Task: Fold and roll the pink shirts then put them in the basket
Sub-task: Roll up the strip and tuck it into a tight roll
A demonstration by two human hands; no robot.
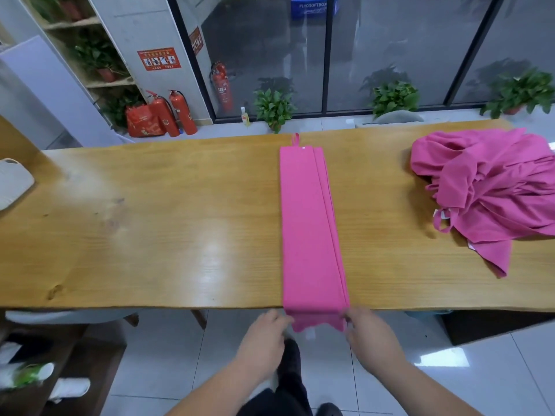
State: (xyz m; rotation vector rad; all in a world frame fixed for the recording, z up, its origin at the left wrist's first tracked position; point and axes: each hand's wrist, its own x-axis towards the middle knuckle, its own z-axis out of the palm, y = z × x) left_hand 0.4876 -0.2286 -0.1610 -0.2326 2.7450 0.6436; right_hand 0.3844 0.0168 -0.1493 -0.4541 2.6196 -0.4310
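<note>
- A pink shirt (309, 223), folded into a long narrow strip, lies flat across the table (165, 220) from the far edge to the near edge.
- Its near end hangs just over the table's near edge; a small loop (295, 139) sticks out at the far end.
- The left hand (264, 334) pinches the left corner of the hanging end, fingers curled on the cloth.
- The right hand (372, 334) pinches the right corner in the same way; the two hands sit apart, with the strip's width between them.
- A loose pile (486, 187) of pink shirts lies crumpled on the table's right side, well apart from the strip.
- A white basket (13, 181) shows partly at the table's far left edge.
- Beyond the table, red fire extinguishers (183, 112) and potted plants (274, 108) stand on the floor by glass panels.
</note>
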